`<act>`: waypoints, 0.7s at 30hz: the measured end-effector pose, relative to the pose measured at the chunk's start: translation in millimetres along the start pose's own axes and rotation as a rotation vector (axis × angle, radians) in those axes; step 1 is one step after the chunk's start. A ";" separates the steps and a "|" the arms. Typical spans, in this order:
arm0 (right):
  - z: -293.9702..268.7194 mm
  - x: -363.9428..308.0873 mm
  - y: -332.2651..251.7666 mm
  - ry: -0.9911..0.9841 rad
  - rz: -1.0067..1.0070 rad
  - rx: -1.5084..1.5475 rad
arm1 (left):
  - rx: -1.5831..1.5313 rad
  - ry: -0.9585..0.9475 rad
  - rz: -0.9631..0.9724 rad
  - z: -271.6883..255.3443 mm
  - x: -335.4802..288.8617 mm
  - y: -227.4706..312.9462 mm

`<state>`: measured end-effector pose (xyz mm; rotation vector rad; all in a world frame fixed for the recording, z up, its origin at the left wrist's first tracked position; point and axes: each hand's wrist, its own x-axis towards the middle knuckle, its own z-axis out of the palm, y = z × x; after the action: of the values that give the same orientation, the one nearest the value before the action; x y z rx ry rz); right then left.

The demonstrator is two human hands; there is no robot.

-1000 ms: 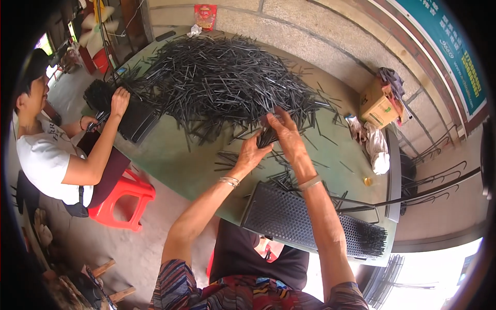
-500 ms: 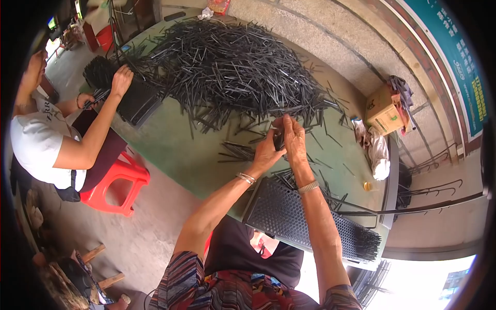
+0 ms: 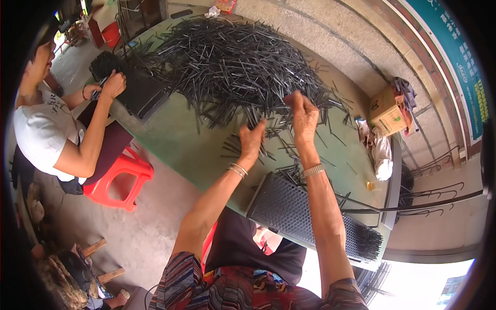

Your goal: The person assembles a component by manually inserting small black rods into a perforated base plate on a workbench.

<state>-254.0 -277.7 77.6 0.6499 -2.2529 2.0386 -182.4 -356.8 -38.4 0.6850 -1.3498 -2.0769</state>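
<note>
Head view: left hand (image 3: 251, 138) and right hand (image 3: 304, 113) reach into the near edge of the heap of thin dark rods (image 3: 232, 67), fingers loosely curled, possibly pinching a few. Rods lie crisscrossed, ahead on the green table (image 3: 175, 144); perforated black tray (image 3: 289, 206) sits behind the wrists.

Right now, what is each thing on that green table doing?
Left hand: open, fingers spread over loose sticks.
Right hand: raised, fingers pinched on a few thin sticks.
Pile of black sticks: heaped and tangled, spilling across the green table.
Perforated black tray: lying at the near edge, sticks standing in its far end.
Cardboard box: open, on the table's right end.
Red stool: upright, unoccupied.
</note>
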 end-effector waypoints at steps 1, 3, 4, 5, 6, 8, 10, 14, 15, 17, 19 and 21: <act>-0.6 2.7 18.4 -0.029 -0.038 -0.056 | -0.015 0.033 -0.007 0.1 3.5 10.6; 8.5 -4.7 56.3 -0.144 -0.003 -0.179 | -0.226 0.128 0.083 -3.1 6.6 29.3; 14.1 -11.7 68.8 -0.219 0.003 -0.317 | -0.214 0.170 0.099 -13.2 13.3 33.1; 19.1 -17.3 81.0 -0.327 0.035 -0.464 | -0.171 0.173 0.176 -24.1 16.4 35.7; 15.9 -20.4 97.1 -0.375 -0.044 -0.598 | -0.131 0.147 0.225 -26.1 12.2 43.4; 32.5 -36.2 85.7 -0.592 0.087 -0.734 | -0.020 0.209 0.285 -59.9 9.5 51.9; 34.2 -50.3 82.9 -0.661 -0.045 -0.901 | 0.065 0.268 0.288 -75.6 3.7 49.8; 40.1 -67.3 70.4 -0.862 -0.230 -1.182 | 0.168 0.268 0.237 -89.6 -8.1 19.1; 41.1 -71.0 71.0 -0.875 -0.286 -1.287 | 0.165 0.269 0.233 -88.2 -8.2 16.5; 42.1 -71.7 74.5 -0.875 -0.303 -1.271 | 0.194 0.237 0.253 -87.4 -6.9 13.5; 47.5 -71.6 76.4 -0.872 -0.330 -1.250 | 0.159 0.246 0.243 -89.9 -4.3 15.1; 54.7 -75.7 81.0 -0.950 -0.248 -1.217 | 0.125 0.256 0.236 -92.0 -2.0 17.6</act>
<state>-197.7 -304.7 -29.1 1.6934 -2.9035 -0.0789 -115.2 -419.9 -55.2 0.7751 -1.3492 -1.6703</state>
